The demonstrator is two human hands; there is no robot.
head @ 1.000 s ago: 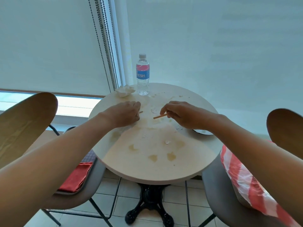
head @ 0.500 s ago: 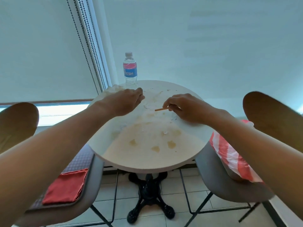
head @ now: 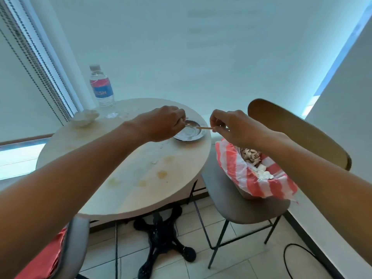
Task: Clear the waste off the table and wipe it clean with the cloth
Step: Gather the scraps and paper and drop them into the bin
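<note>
The round beige table (head: 100,190) carries brown stains and small crumbs. My right hand (head: 231,125) pinches a thin wooden stick (head: 204,128) just past the table's right edge, above a red-and-white striped bag (head: 237,170) holding paper scraps. My left hand (head: 163,125) is closed over the left side of a small metal dish (head: 192,133), with a sliver of another stick showing at its fingertips. A crumpled white tissue (head: 84,117) lies at the far left of the table. The red cloth (head: 40,260) rests on the near left chair.
A water bottle (head: 101,89) with a blue label stands at the table's far edge. The bag sits on a grey chair (head: 241,208) with a wooden back, to the right. The table's black iron base (head: 163,238) and a black cable (head: 291,258) are on the tiled floor.
Both hands lifted from the table's middle and moved right, the right one carrying the stick out past the edge. The view swung right, revealing the metal dish and the bag's contents.
</note>
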